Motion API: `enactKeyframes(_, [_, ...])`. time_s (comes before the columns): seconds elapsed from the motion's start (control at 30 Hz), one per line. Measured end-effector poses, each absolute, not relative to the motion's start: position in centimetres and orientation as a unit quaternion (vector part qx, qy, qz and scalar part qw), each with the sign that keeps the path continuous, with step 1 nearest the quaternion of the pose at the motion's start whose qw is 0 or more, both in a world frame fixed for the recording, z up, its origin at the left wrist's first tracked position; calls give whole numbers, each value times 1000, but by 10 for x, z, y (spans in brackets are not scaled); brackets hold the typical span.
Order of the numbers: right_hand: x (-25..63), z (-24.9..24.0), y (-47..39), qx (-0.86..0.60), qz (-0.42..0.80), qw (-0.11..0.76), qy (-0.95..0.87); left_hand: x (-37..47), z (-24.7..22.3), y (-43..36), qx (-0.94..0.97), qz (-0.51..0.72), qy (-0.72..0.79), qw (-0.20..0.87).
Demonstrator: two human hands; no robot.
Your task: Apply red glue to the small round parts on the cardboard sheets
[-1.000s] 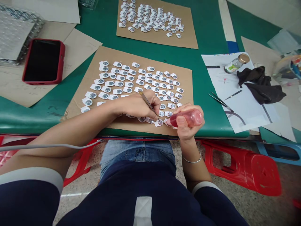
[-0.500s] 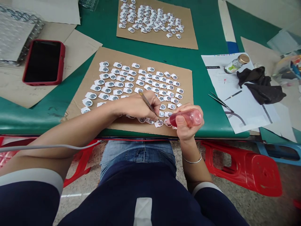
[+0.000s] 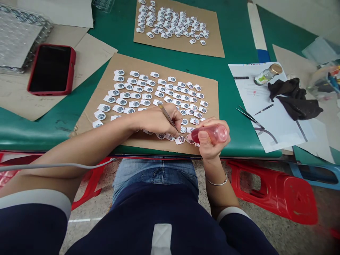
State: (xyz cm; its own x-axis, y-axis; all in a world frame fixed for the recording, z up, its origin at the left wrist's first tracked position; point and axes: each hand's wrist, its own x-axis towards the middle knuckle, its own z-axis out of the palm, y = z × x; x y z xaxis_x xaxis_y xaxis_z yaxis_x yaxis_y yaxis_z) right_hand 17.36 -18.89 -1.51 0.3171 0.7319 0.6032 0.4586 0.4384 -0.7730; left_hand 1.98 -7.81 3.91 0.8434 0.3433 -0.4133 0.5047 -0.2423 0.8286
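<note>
My left hand (image 3: pixel 159 118) is closed on a pair of tweezers (image 3: pixel 168 116). Their tip points down at a small round metallic piece on a white tab (image 3: pixel 180 140), near the front edge of the cardboard sheet (image 3: pixel 212 95). In my right hand (image 3: pixel 209 147) lies a squeeze bottle of red liquid (image 3: pixel 208 134), tilted sideways with its nozzle close to the same piece. Whether nozzle or tweezer tip touches it is too small to tell. Rows of similar round pieces (image 3: pixel 136 95) cover the cardboard, some hidden under my left hand and forearm.
A second cardboard sheet (image 3: pixel 215 46) with more pieces lies behind. At left is a red-cased phone (image 3: pixel 51 70). Rightward are a paper sheet (image 3: pixel 271 131), another metal tool (image 3: pixel 248 116), a small glass jar (image 3: pixel 267 73) and a black cloth (image 3: pixel 297 97). A grey cable (image 3: pixel 61 165) crosses my left forearm.
The view has shifted slightly. Both hands keep their grips and stay at the same piece, with barely any visible movement.
</note>
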Motion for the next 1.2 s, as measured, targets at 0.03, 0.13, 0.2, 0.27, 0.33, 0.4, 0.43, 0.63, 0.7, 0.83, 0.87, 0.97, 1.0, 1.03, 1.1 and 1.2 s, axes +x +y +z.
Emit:
enactKeyframes(0.03, [173,-15,-189,-523,110,621,-574,20,39,-78,786,-72,269,551])
enactKeyframes(0.13, [172,-15,-191,-526,109,623,-569,19,35,-78,790,-62,267,549])
enactKeyframes(0.2, [173,-12,-190,-524,88,641,-554,18,32,-76,792,-50,260,551])
enactKeyframes(0.27, [176,-6,-188,-542,28,657,-523,17,32,-75,794,-33,246,555])
enactKeyframes(0.33, [182,2,-183,-582,-47,647,-490,14,34,-74,794,-4,244,557])
enactKeyframes(0.4, [189,9,-176,-617,-96,619,-477,12,38,-75,798,33,262,542])
enactKeyframes(0.43, [192,12,-171,-622,-100,610,-480,11,39,-76,803,53,273,527])
enactKeyframes(0.63, [198,10,-148,-578,-9,634,-514,9,34,-86,877,105,217,416])
enactKeyframes(0.7, [195,5,-146,-573,15,636,-517,9,31,-87,891,106,186,399])
enactKeyframes(0.83, [191,-2,-148,-584,28,625,-517,9,30,-86,896,115,179,389])
enactKeyframes(0.87, [191,-3,-149,-585,23,622,-520,9,30,-86,895,115,185,388])
enactKeyframes(0.97, [191,-1,-151,-573,22,626,-528,9,31,-86,895,115,194,385])
enactKeyframes(1.0, [191,0,-152,-568,23,628,-531,9,31,-86,896,116,192,383])
enactKeyframes(1.03, [190,1,-153,-567,25,627,-534,9,30,-86,897,118,189,381])
enactKeyframes(1.1, [189,4,-154,-581,35,615,-532,10,30,-86,899,119,185,380])
enactKeyframes(1.2, [188,5,-155,-593,53,616,-516,11,29,-86,900,113,184,380])
